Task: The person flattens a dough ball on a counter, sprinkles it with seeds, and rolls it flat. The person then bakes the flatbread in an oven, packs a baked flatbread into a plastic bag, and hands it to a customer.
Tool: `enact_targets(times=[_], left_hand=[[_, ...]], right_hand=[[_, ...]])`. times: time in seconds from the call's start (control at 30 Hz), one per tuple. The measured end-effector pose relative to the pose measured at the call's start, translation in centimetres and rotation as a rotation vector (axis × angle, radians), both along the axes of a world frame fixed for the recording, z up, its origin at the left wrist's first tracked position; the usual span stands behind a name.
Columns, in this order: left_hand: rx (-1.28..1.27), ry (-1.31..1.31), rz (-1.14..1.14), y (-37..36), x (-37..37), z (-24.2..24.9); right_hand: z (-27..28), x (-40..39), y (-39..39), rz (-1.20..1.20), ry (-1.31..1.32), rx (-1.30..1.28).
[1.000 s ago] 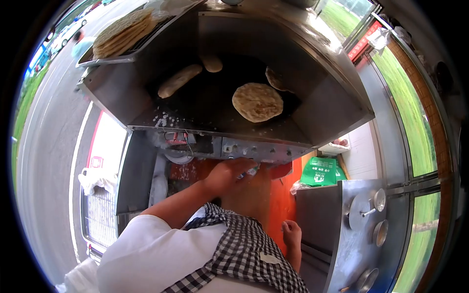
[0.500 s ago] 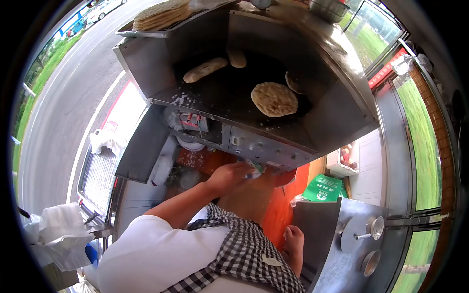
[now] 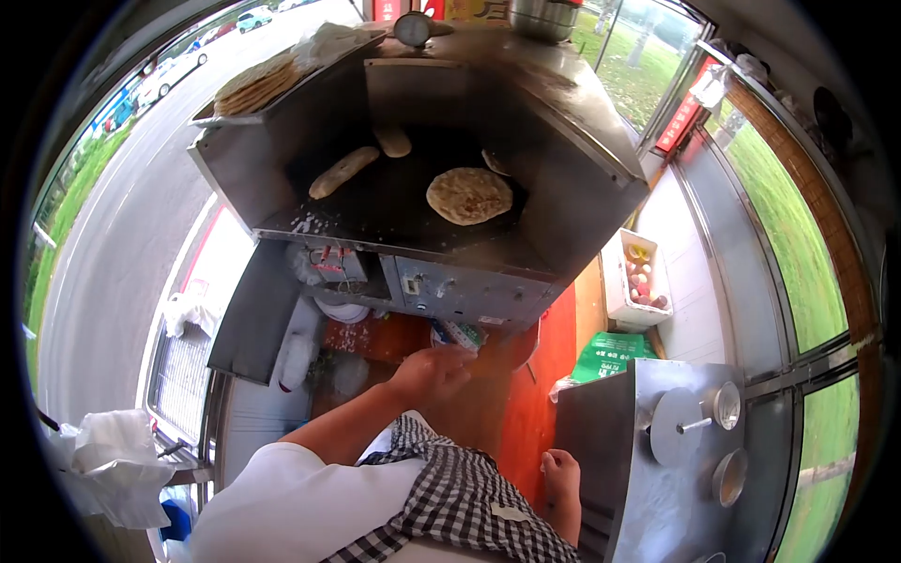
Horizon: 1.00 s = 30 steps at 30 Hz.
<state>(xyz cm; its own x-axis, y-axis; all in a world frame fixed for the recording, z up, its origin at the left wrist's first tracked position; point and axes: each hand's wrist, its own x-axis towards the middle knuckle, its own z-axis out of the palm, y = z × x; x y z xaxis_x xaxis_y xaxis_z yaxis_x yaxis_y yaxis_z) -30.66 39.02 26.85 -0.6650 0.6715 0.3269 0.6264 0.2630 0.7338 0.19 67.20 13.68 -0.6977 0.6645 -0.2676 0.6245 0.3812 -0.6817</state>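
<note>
From my end I am watching the left hand (image 3: pixel 434 373) hovering below the stove's front panel (image 3: pixel 460 293), its fingers curling just beside a green-and-white packet (image 3: pixel 462 333); blur is hiding the fingertips, so I cannot tell whether they are gripping it. The right hand (image 3: pixel 561 469) is hanging loosely curled between the checked apron (image 3: pixel 450 483) and the near left edge of the steel counter (image 3: pixel 648 497); its palm is facing out of my sight, so I cannot tell what, if anything, it is holding. Above, a round flatbread (image 3: pixel 469 196) is lying toward the griddle's (image 3: pixel 383 202) right edge, two long dough pieces (image 3: pixel 344 173) are lying toward its back-left corner, and white flecks (image 3: pixel 310 223) are dotting its front-left corner. Farther left, stacked flatbreads (image 3: pixel 255 86) are resting on a tray (image 3: pixel 225 120). On the counter's far right corner, a metal bowl (image 3: pixel 727 405) is sitting near a handled disc (image 3: pixel 674 430).
</note>
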Motion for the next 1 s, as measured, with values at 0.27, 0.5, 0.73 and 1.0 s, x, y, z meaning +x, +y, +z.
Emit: enact_targets(times=[0.27, 0.5, 0.73, 1.0], left_hand=[[-0.090, -0.081, -0.151, 2.5, 0.9, 0.3], [-0.027, -0.008, -0.373, 5.8, -1.7, -0.4], [-0.050, -0.072, -0.609, 8.0, -3.1, -1.6], [-0.067, 0.030, -0.901, 12.5, -1.7, -2.0]], right_hand=[[0.7, 3.1, -2.8, -0.164, -0.027, -0.006], [4.7, 2.5, -5.8, -0.361, -0.067, -0.007], [8.4, 3.5, -9.9, -0.629, -0.090, -0.092], [7.8, 9.6, -16.7, -0.960, -0.121, -0.120]])
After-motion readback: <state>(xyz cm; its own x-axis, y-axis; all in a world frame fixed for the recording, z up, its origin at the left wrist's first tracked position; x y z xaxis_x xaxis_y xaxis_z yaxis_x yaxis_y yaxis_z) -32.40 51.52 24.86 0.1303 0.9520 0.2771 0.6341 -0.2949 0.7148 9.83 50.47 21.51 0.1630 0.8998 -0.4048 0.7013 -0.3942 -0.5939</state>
